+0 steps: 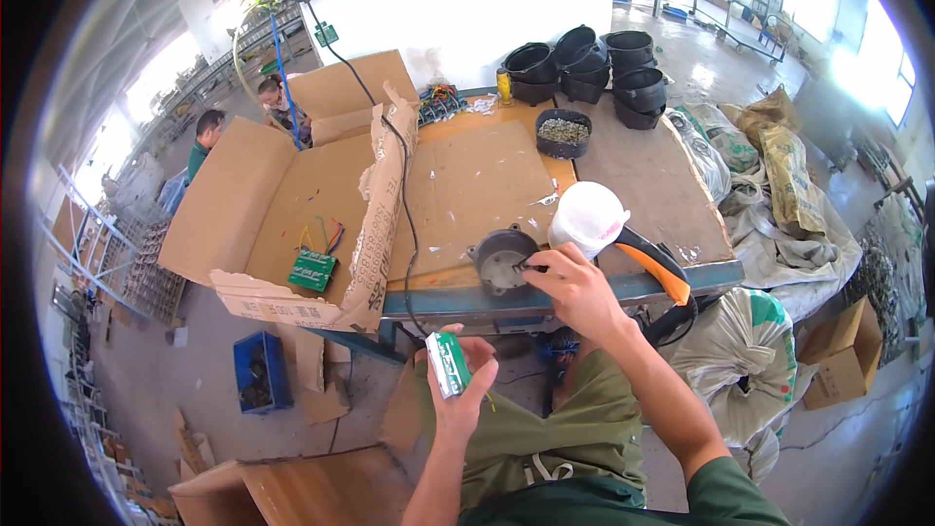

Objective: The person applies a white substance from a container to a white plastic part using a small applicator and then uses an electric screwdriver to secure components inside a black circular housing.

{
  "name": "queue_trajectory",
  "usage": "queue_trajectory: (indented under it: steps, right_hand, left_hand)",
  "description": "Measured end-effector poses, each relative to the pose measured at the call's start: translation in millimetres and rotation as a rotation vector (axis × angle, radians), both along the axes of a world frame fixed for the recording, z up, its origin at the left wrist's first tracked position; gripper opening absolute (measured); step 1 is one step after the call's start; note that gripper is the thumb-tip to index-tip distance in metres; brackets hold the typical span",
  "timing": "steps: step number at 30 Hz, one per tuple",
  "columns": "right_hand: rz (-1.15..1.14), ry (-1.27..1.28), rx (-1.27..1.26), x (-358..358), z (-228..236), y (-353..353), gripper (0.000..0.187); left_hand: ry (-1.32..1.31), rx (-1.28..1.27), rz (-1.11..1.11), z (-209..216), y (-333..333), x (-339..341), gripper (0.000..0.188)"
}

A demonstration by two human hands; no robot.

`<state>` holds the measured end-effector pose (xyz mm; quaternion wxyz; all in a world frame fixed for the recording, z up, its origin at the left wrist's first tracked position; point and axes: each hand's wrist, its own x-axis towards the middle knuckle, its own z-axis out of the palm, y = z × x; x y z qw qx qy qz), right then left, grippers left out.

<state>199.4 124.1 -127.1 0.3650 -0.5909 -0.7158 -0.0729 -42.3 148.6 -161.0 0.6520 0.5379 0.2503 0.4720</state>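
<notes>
Near my lap, my left hand (466,399) is closed around a green circuit board block with a white side (448,364). My right hand (577,290) reaches to the table's front edge, thumb and fingertips pinched together at the rim of a round grey metal housing (499,271). Something small and dark shows at those fingertips, too small to name. A white plastic tub (587,218) stands just behind my right hand. Beside it lies an orange and black curved object (654,268), partly hidden by the tub. Another green circuit board with thin coloured wires (312,271) rests in the open cardboard box on the left.
The cardboard box (265,234) takes up the table's left side, with a black cable (409,195) hanging past it. Black pots (584,63) and a tray of small metal parts (563,132) stand at the back. Sacks (740,351) lie right; a blue crate (261,373) sits on the floor. Two people are beyond.
</notes>
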Motion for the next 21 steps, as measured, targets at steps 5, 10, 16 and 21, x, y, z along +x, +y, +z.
queue_trajectory:
  steps: [5, 10, 16, 21]
  right_hand:
    - [-0.149, 0.287, 0.143, -34, 16, -31, 0.027]
    - [0.328, 1.587, -0.659, -83, -21, -83, 0.048]
    - [0.644, 2.364, -1.088, -72, -34, -84, 0.065]
    - [0.929, 2.495, -0.982, -77, -27, -84, 0.035]
  left_hand:
    - [-0.010, 0.133, -0.023, 21, -6, -1, 0.077]
    - [-0.051, 0.271, -0.231, 40, -4, 22, 0.102]
    - [0.020, 0.027, -0.515, 64, 1, 32, 0.117]
    - [0.000, 0.340, -0.703, 66, 20, 28, 0.130]
